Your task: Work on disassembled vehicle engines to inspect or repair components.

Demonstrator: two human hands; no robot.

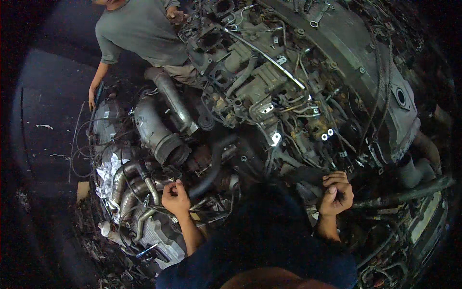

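My left hand (176, 198) is raised with its fingers curled in and the thumb up; nothing shows in it. Close to its left lie bent silver metal pipes (126, 189), and a black hose (211, 173) curves past on its right. My right hand (336, 193) is turned palm up, fingers folded and thumb against them, with no object visible in it. It is nearest to dark engine parts (303, 176) and a long dark tube (404, 193). Ahead of both hands sits a greasy engine (264, 79) with hoses, brackets and a long bright metal tube (264, 58).
Another person (139, 36) in a grey shirt stands at the far left, beside the engine. A large grey pipe elbow (156, 130) lies among parts on the left. A big metal housing (346, 58) fills the far right. Near lower left lies a slim blue tool (147, 250).
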